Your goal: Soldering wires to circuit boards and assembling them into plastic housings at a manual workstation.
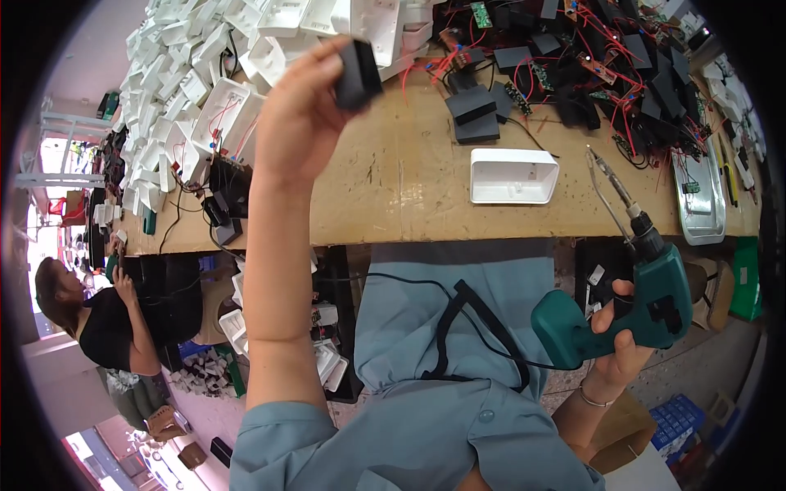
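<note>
My left hand point(299, 114), raised over the far part of the table, grips a black rectangular block point(359, 75) between thumb and fingers; the block is slightly blurred. At the lower right my right hand point(621, 340) is wrapped round a green pistol-shaped soldering gun point(661, 299). Its long thin tip point(612, 178) and a curved metal feed tube point up over the table's near edge. Between the two hands, an open white plastic case point(514, 177) lies on the table with its hollow side up.
White plastic cases point(184, 57) are heaped at the far left. Black blocks point(475, 110), circuit boards and red wires crowd the far right. A metal tray point(700, 200) sits at the table's right end. Another person point(115, 319) is at the left. A black cable point(409, 280) crosses my lap.
</note>
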Tool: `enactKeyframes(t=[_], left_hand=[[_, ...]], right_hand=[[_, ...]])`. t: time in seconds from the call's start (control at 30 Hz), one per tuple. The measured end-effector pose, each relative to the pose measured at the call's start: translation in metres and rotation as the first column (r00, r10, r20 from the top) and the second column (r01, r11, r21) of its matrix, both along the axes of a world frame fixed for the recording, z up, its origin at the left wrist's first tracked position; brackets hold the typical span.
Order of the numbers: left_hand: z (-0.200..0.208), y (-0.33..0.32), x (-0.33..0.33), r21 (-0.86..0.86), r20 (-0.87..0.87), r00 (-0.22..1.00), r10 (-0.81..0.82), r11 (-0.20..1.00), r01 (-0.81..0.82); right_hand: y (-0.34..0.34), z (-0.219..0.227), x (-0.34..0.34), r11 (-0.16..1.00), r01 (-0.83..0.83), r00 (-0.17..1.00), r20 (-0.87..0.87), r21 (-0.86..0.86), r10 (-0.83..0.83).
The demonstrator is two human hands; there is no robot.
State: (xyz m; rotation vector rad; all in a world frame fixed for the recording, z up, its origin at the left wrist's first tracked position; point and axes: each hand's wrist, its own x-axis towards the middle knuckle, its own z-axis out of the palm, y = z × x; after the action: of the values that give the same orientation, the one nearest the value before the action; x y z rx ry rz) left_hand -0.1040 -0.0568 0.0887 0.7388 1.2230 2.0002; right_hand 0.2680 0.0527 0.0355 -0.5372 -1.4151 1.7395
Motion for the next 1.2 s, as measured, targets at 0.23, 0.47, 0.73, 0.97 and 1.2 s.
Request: enactKeyframes(t=[0.23,0.47,0.73,0.97,1.2], left_hand=[[-0.041,-0.059,0.012,-0.747,-0.431,0.902,-0.014,0.567,-0.348],[-0.04,-0.05,0.034,-0.272,-0.945,0.312,-0.096,0.759,-0.592],[-0.038,-0.021,0.031,-0.421,-0.883,-0.067,-0.464,0.848,-0.321],[-0.038,-0.016,0.015,-0.563,-0.826,0.108,-0.553,0.811,-0.156],[-0.039,-0.017,0.006,-0.497,-0.837,-0.153,-0.525,0.847,-0.189]], right_hand=[[0.001,-0.005,0.001,1.0,-0.026,1.0,0.016,0.01,0.026],[-0.003,-0.006,-0.01,0.998,-0.057,0.997,0.041,-0.022,0.058],[-0.005,-0.005,-0.01,0.996,-0.077,0.996,0.032,-0.041,0.078],[-0.003,-0.006,-0.01,0.995,-0.091,0.995,0.033,-0.045,0.092],[-0.007,-0.005,-0.012,0.994,-0.103,0.995,0.012,-0.038,0.103]])
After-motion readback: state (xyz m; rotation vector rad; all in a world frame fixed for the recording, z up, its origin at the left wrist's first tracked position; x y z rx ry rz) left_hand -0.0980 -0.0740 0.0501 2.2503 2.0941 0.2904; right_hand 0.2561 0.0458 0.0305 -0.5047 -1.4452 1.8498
